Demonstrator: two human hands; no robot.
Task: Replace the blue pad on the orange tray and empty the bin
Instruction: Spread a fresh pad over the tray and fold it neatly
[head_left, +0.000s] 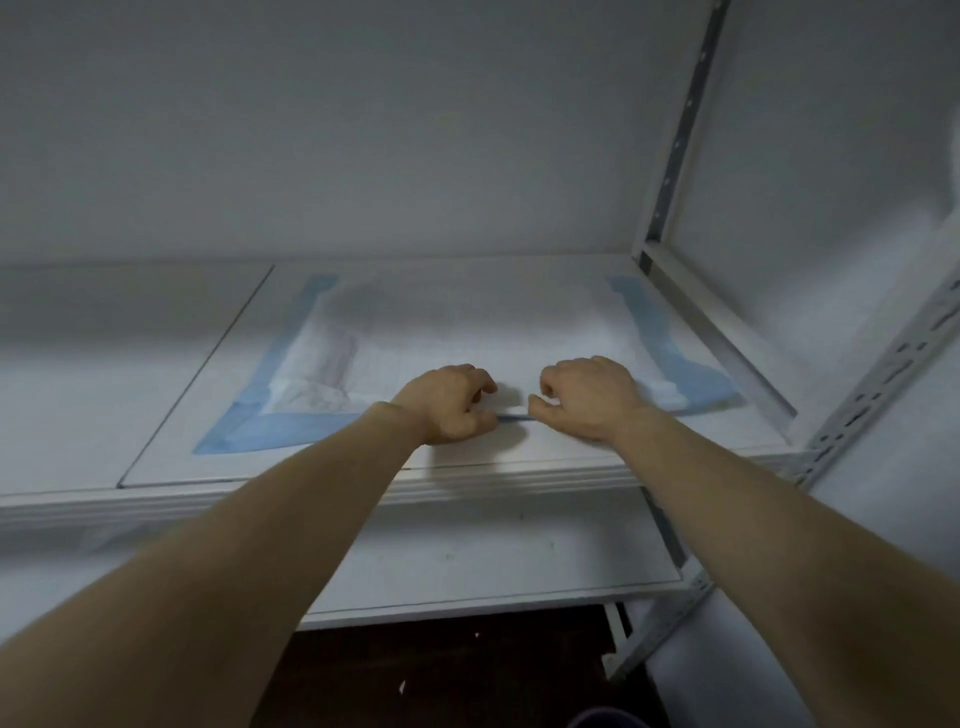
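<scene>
pad (467, 332) on shelf (234, 467) by upright (675, 135), edge pinched by left hand (447, 402) and right hand (587, 397)

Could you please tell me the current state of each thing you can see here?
Pad: spread on the shelf, rumpled at its left.
Left hand: pinches the pad's near edge.
Right hand: pinches the same edge, close beside.
Shelf: bears the pad.
</scene>
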